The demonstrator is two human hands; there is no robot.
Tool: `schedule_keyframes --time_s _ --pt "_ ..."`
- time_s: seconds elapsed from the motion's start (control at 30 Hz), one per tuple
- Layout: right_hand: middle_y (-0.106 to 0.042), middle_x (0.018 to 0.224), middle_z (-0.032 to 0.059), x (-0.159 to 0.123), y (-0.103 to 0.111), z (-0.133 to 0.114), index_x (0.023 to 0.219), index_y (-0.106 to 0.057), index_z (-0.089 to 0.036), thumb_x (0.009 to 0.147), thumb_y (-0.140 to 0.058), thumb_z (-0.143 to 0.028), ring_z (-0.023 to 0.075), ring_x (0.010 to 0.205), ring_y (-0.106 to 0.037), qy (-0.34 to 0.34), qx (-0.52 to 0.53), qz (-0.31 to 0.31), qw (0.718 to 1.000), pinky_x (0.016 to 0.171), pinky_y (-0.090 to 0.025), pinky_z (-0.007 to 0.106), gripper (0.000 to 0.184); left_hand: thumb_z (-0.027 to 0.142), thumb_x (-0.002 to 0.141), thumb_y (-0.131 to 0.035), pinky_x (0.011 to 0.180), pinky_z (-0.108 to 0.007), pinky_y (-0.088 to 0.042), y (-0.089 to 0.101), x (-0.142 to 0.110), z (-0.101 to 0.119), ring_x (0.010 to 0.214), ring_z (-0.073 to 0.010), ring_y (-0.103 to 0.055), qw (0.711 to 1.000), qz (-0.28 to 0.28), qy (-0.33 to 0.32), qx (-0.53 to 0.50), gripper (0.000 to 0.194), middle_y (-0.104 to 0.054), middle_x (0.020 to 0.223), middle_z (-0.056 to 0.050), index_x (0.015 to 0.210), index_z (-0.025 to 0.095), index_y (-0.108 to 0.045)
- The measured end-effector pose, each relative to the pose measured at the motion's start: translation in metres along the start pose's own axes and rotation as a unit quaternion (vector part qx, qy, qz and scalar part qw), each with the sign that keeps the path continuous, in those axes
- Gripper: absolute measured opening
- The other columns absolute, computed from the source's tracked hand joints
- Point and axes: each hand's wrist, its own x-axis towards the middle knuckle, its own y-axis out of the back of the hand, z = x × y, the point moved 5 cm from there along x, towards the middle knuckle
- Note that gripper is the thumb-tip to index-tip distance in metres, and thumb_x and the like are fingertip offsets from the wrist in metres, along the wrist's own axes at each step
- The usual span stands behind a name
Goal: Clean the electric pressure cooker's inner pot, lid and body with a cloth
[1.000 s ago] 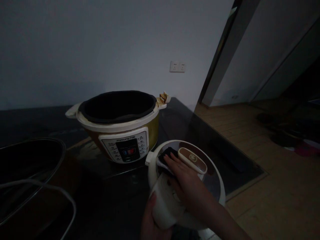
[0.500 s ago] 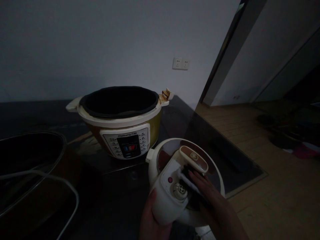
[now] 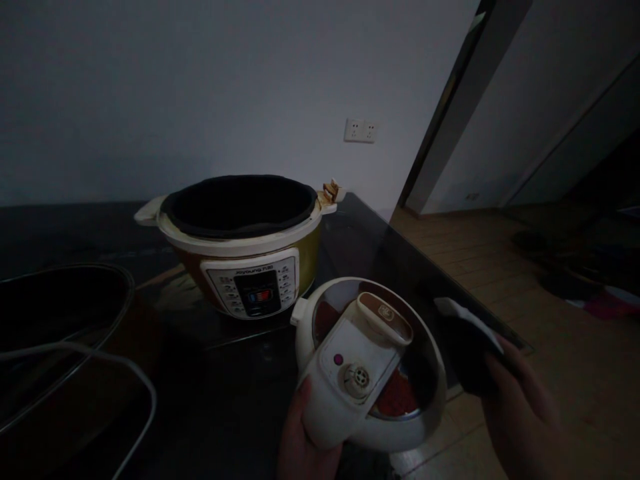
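My left hand (image 3: 300, 433) grips the white end of a pressure cooker lid (image 3: 320, 413), which tilts with its top towards me. A brown-topped handle, a small purple button and a round steam valve (image 3: 357, 380) show on it. Off to the right of the lid, my right hand (image 3: 525, 407) is closed on a dark pad with a white edge (image 3: 465, 353); it looks like a sponge, and a gap separates it from the lid. Behind the lid stands the open pressure cooker (image 3: 250, 280), with a black pot rim and a control panel on its front.
A dark round basin (image 3: 127, 293) stands at the left, with a white cord (image 3: 125, 360) crossing it. The glossy black table (image 3: 230, 380) ends at the right above a tiled floor (image 3: 480, 267). A wall socket (image 3: 360, 130) is behind.
My right hand has pulled the pad off the lid's handle area and out to the right, uncovering the reddish window. My left hand and the lid have hardly moved.
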Motion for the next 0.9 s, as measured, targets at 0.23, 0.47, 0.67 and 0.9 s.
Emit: schedule_keyframes --time_s 0.23,0.47,0.67,0.9 --pt "-0.043 0.146 0.0033 -0.005 -0.084 -0.089 0.137 -0.044 -0.028 0.086 -0.042 -0.011 0.0217 0.138 -0.031 0.312 -0.082 -0.249 0.913 0.112 -0.026 0.050 0.053 0.027 0.093 -0.048 0.111 -0.041 -0.031 -0.004 0.003 0.001 0.113 -0.0242 -0.060 1.000 0.011 0.010 0.002 0.028 -0.065 0.119 -0.005 0.111 0.027 -0.069" --pt "-0.046 0.143 0.0037 0.023 -0.113 -0.109 0.131 -0.051 -0.024 0.081 -0.049 -0.008 0.0242 0.137 -0.034 0.357 -0.220 -0.320 0.850 0.109 -0.033 0.051 0.053 0.026 0.092 -0.047 0.111 -0.039 -0.030 -0.002 0.002 0.002 0.116 -0.0228 -0.058 1.000 0.013 -0.007 -0.001 0.030 -0.063 0.122 -0.005 0.115 0.027 -0.067" --pt "-0.057 0.133 0.0080 0.035 -0.123 -0.124 0.126 -0.055 -0.019 0.087 -0.046 -0.014 0.0231 0.122 -0.052 0.320 -0.230 -0.308 0.866 0.103 -0.041 0.043 0.041 0.028 0.094 -0.045 0.110 -0.039 -0.032 0.002 -0.001 0.001 0.116 -0.0237 -0.059 1.000 0.005 0.010 -0.004 0.031 -0.064 0.122 -0.006 0.114 0.025 -0.068" --pt "-0.068 0.114 0.0058 0.060 -0.133 -0.102 0.115 -0.062 -0.022 0.092 -0.045 -0.028 0.0213 0.104 -0.063 0.213 -0.043 -0.336 0.917 0.094 -0.048 0.038 0.030 0.028 0.098 -0.033 0.109 -0.035 -0.033 -0.007 0.002 0.000 0.120 -0.0206 -0.055 0.995 -0.098 0.001 -0.027 0.038 -0.059 0.128 -0.005 0.123 0.027 -0.062"
